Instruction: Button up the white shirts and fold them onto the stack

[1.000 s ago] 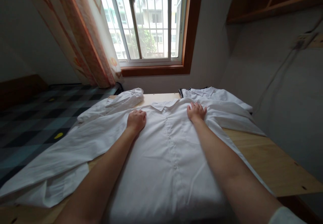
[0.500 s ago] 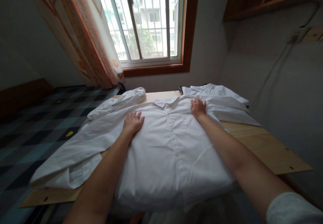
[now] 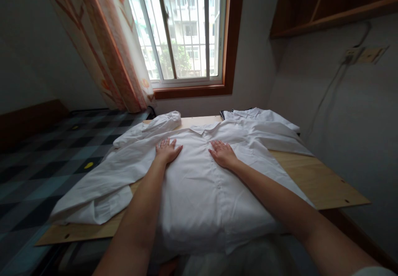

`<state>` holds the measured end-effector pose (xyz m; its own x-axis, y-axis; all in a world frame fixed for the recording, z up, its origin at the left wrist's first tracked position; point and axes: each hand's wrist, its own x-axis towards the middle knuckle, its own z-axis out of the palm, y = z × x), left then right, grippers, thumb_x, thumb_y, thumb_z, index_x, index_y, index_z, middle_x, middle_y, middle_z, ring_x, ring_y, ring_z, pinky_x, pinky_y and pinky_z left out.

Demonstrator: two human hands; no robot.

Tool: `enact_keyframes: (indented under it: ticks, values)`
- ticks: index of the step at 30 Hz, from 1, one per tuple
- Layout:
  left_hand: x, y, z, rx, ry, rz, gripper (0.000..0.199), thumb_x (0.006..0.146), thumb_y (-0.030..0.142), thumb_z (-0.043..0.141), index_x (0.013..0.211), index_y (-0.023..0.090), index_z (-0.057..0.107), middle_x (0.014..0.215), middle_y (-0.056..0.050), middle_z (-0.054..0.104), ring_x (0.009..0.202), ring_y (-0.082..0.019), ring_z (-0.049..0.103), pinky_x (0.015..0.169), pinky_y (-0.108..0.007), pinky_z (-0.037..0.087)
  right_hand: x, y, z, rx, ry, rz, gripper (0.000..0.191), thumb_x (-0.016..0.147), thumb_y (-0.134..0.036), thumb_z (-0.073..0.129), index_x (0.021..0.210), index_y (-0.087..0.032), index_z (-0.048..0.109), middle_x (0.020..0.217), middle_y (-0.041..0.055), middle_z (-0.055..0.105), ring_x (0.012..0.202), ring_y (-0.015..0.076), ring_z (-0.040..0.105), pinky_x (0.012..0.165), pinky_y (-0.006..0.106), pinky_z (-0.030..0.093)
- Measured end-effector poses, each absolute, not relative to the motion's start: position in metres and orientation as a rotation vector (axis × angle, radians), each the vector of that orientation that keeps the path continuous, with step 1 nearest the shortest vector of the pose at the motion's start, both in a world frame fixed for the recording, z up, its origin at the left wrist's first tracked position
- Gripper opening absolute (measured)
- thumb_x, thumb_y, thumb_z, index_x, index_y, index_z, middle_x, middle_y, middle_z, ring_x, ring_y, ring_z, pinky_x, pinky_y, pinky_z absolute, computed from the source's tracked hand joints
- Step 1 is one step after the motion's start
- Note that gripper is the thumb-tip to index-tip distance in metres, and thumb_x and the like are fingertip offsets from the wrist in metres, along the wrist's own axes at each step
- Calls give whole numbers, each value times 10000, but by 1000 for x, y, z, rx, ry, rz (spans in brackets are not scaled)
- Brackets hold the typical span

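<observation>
A white button-up shirt [image 3: 192,189] lies spread face up over a wooden board [image 3: 323,180], its collar at the far end and its hem hanging over the near edge. My left hand [image 3: 168,150] rests flat on the chest at the left, fingers spread. Near the button placket, just below the collar, my right hand [image 3: 223,154] lies flat on the cloth, fingers stretched out. Neither hand grips the fabric. The sleeve at the left drapes over the board, its cuff [image 3: 113,203] near the front. The other sleeve stretches out to the right.
Another bunched white garment [image 3: 152,125] lies at the back left, and folded white clothes [image 3: 264,116] sit at the back right. A checked bed [image 3: 46,164] adjoins on the left. Beyond are a window [image 3: 183,31] and a curtain [image 3: 102,39]; a cable hangs from a wall socket [image 3: 353,55].
My right hand has slid left across the shirt, from the right shoulder area to near the placket. My left hand stays almost in place. The view has shifted slightly.
</observation>
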<state>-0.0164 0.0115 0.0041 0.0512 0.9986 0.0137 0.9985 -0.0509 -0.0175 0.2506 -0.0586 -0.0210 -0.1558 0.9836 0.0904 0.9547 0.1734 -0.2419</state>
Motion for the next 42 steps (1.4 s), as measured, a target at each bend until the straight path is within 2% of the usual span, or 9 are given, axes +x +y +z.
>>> enact_keyframes:
  ticks: [8, 11, 14, 18, 22, 31, 36, 39, 42]
  values:
    - [-12, 9, 12, -2243, -2203, 70, 755, 928, 657, 213, 1556, 247, 299, 1651, -115, 166, 1509, -365, 148, 1157, -672, 76, 315, -64, -21, -2029, -2198, 176, 601, 1016, -522, 256, 1551, -253, 310, 1644, 34, 215, 1509, 190, 179, 1217, 465, 79]
    - [3, -4, 19, -2188, -1979, -53, 607, 974, 490, 272, 1508, 234, 408, 1630, -104, 252, 1513, -358, 129, 1160, -669, -36, 323, -68, -23, -2051, -2192, 144, 606, 1018, -526, 247, 1554, -247, 303, 1642, 34, 218, 1506, 182, 185, 1218, 455, 87]
    - [37, -31, 21, -2257, -1701, -251, 539, 989, 339, 260, 1497, 260, 423, 1630, -47, 269, 1518, -306, 140, 1196, -600, -30, 322, -69, -24, -2059, -2176, 135, 602, 1020, -523, 244, 1552, -249, 310, 1641, 34, 222, 1506, 181, 186, 1217, 458, 96]
    - [84, -75, 8, -2402, -1957, -256, 599, 990, 513, 224, 1533, 292, 347, 1613, -76, 306, 1470, -335, 285, 1168, -604, 187, 321, -67, -25, -2053, -2172, 138, 601, 1020, -520, 242, 1553, -250, 306, 1643, 35, 217, 1506, 180, 184, 1216, 460, 91]
    - [87, -102, -6, -2569, -1888, -127, 698, 950, 634, 256, 1535, 266, 354, 1630, -108, 244, 1508, -346, 170, 1185, -610, 117, 321, -65, -26, -2052, -2183, 149, 606, 1020, -525, 233, 1556, -250, 297, 1645, 42, 210, 1508, 187, 177, 1214, 467, 86]
    - [32, -144, 4, -2730, -1664, -10, 722, 915, 714, 298, 1539, 353, 319, 1634, -35, 210, 1519, -295, 154, 1204, -586, 85, 322, -67, -21, -1994, -2160, 134, 548, 1023, -466, 296, 1513, -238, 390, 1614, 61, 302, 1489, 199, 240, 1206, 466, 126]
    - [28, -149, 5, -2750, -1644, 11, 716, 931, 695, 297, 1549, 334, 296, 1637, -50, 177, 1521, -295, 138, 1201, -594, 78, 298, -91, -12, -1943, -2173, 36, 492, 1019, -417, 366, 1452, -218, 488, 1597, 110, 330, 1495, 266, 222, 1191, 545, 115]
    - [29, -149, 6, -2758, -1631, -5, 707, 935, 682, 314, 1545, 325, 307, 1633, -71, 195, 1516, -306, 159, 1190, -612, 90, 274, -119, -12, -1646, -2394, 148, 549, 1012, -506, 356, 1490, -248, 438, 1607, 79, 310, 1502, 252, 212, 1203, 530, 121]
    - [30, -153, 5, -2758, -1610, -29, 694, 943, 663, 325, 1538, 307, 329, 1629, -86, 226, 1509, -315, 186, 1181, -622, 103, 263, -138, -17, -1553, -2417, 203, 601, 1022, -502, 315, 1528, -183, 371, 1600, 97, 314, 1496, 238, 233, 1216, 496, 126]
